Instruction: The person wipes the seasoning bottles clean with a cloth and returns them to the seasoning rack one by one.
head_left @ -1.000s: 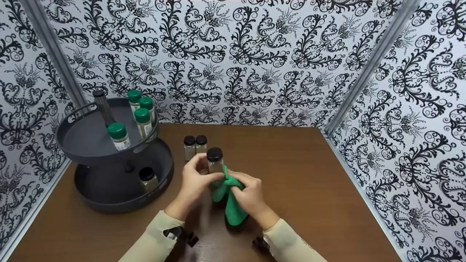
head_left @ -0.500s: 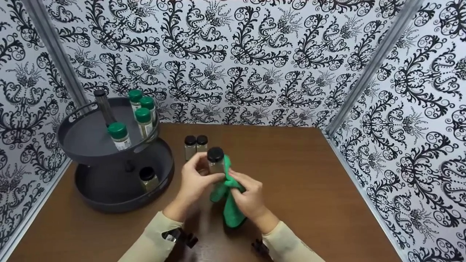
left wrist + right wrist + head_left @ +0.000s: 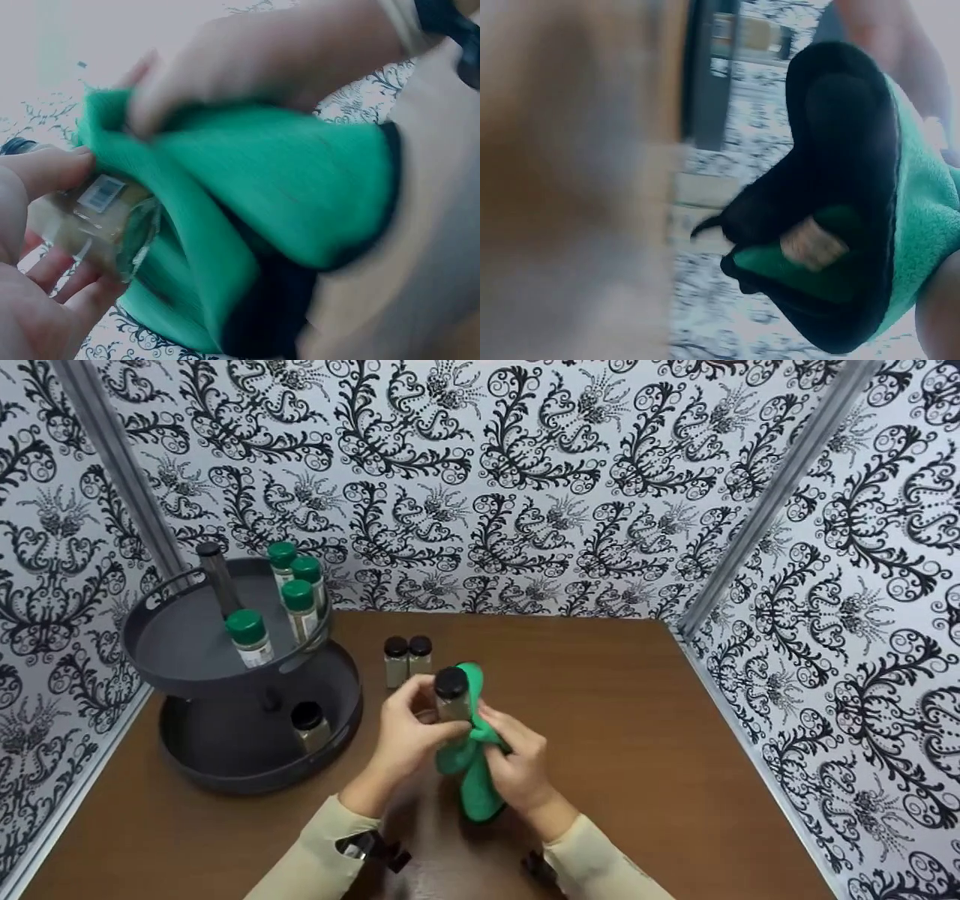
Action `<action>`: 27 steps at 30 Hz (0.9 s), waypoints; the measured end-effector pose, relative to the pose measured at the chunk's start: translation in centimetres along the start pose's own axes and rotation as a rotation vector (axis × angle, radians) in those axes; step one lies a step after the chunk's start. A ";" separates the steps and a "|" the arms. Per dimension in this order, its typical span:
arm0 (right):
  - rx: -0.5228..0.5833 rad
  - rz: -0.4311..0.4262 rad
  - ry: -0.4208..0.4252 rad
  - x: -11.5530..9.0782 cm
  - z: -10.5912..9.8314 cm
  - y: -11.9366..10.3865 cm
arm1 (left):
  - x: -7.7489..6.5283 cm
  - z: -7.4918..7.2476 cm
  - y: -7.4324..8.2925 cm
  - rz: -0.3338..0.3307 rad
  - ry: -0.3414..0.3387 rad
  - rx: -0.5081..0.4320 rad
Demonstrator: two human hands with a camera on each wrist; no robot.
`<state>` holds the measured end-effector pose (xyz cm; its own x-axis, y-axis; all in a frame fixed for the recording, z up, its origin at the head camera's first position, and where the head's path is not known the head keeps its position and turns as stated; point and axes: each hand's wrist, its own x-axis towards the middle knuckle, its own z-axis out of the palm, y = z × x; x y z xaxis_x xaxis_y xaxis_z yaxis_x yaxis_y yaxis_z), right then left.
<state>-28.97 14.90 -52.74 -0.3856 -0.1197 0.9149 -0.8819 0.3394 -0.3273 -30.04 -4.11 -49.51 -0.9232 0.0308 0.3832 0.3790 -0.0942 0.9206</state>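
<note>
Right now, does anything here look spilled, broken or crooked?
No spill or breakage shows, including around the black-capped clear jar and green cloth being held. The tall, slim, black-capped bottle on the round, dark grey two-tier tray seems to lean, but the grey corner post slants similarly, so that may be camera angle.

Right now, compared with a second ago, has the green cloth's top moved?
Yes: the top of the green cloth has shifted up in the head view, level with the two small jars standing behind.
</note>
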 end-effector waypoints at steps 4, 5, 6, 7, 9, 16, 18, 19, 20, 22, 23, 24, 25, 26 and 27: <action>0.006 0.054 -0.034 -0.7 0.6 0.4 | 0.0 -0.6 -0.3 0.001 0.037 0.007; 0.008 0.053 -0.041 -0.6 0.4 0.3 | -0.1 -0.6 -0.5 -0.001 0.036 0.024; 0.015 0.047 -0.043 -0.3 0.1 0.2 | -0.1 -0.5 -0.8 -0.004 0.027 0.041; 0.019 0.037 -0.042 0.0 -0.2 0.1 | -0.2 -0.3 -1.1 -0.009 0.012 0.049; 0.022 0.008 -0.029 0.7 -1.1 -0.1 | -0.4 0.3 -1.6 -0.020 -0.031 0.065; -0.013 -0.062 -0.006 1.0 -1.6 0.3 | -0.4 1.0 -1.7 -0.051 -0.106 0.079; -0.021 -0.080 -0.003 0.6 -1.1 0.3 | -0.3 0.6 -1.2 -0.046 -0.077 0.055; -0.023 -0.089 -0.002 0.3 -0.9 0.3 | -0.2 0.4 -0.8 -0.040 -0.056 0.040; -0.023 -0.098 -0.008 0.1 -0.6 0.2 | -0.1 0.1 -0.5 -0.031 -0.035 0.018; -0.025 -0.105 -0.030 -0.2 -0.2 0.1 | 0.0 -0.4 0.1 -0.009 0.009 -0.021; -0.030 -0.105 -0.043 -0.2 -0.1 0.0 | 0.1 -0.6 0.3 0.003 0.032 -0.038; -0.029 -0.102 -0.055 -0.2 -0.1 -0.1 | 0.1 -0.6 0.3 0.012 0.051 -0.046; -0.031 -0.095 -0.062 -0.1 -0.2 -0.1 | 0.0 -0.5 0.3 0.014 0.059 -0.058; -0.033 -0.087 -0.062 0.0 -0.5 -0.2 | -0.1 -0.3 0.1 0.013 0.052 -0.065; -0.033 -0.078 -0.050 0.2 -0.8 -0.3 | -0.2 0.0 -0.2 0.009 0.035 -0.055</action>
<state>-28.57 15.53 -52.30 -0.3301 -0.1929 0.9240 -0.9004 0.3582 -0.2469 -29.88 -4.10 -49.74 -0.9216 -0.0050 0.3880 0.3843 -0.1492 0.9110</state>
